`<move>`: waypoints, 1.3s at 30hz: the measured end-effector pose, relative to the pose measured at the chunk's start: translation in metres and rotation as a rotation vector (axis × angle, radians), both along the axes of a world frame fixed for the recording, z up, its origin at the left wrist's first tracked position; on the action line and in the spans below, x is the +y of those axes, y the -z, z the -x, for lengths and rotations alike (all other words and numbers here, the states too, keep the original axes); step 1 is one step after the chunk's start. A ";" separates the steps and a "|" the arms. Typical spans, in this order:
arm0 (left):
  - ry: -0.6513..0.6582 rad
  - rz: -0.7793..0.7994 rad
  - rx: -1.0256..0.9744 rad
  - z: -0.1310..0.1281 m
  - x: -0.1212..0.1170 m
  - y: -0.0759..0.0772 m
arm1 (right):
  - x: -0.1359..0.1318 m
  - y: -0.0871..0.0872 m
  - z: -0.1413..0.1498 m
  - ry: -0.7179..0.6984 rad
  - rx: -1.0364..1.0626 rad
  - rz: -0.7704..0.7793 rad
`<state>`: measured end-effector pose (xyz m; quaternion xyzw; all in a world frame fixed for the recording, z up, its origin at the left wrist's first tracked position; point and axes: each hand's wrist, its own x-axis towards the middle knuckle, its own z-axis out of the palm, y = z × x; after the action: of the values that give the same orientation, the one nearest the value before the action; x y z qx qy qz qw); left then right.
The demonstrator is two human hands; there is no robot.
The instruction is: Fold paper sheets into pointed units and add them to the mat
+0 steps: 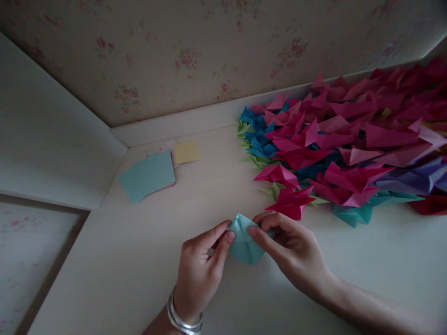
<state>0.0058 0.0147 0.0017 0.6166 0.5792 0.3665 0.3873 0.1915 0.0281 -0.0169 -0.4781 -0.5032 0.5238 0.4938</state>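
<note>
A light turquoise sheet of folded origami paper (247, 246) is held up between both hands, its top corner pointing away from me and crease lines running across its face. My left hand (202, 267) pinches its left edge between thumb and fingers; silver bangles circle that wrist. On the other side, my right hand (293, 251) grips the upper right edge, thumb lying on the front face and fingers curled behind. Part of the paper's right side is hidden by the right thumb and fingers.
Folded paper cranes (349, 135) in pink, red, blue, green and purple pile up along the back right. Turquoise paper sheets (150, 174) lie at the back left beside a small yellow paper (187, 152). A floral-papered wall (181, 60) rises behind the white table (115, 260).
</note>
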 end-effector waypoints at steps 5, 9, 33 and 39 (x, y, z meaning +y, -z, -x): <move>0.019 -0.030 0.072 -0.002 -0.002 0.001 | 0.000 0.003 0.002 0.006 0.017 0.009; 0.059 -0.025 0.119 -0.003 0.000 0.001 | 0.001 0.003 0.003 -0.008 0.038 0.016; 0.019 0.322 -0.205 0.000 0.000 -0.001 | 0.007 -0.009 -0.002 -0.195 0.136 0.237; -0.029 0.321 -0.264 0.001 0.001 -0.003 | 0.009 -0.011 -0.006 -0.221 -0.112 0.032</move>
<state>0.0049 0.0161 0.0045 0.4850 0.5832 0.3526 0.5480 0.1978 0.0367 -0.0059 -0.4560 -0.5711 0.5557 0.3964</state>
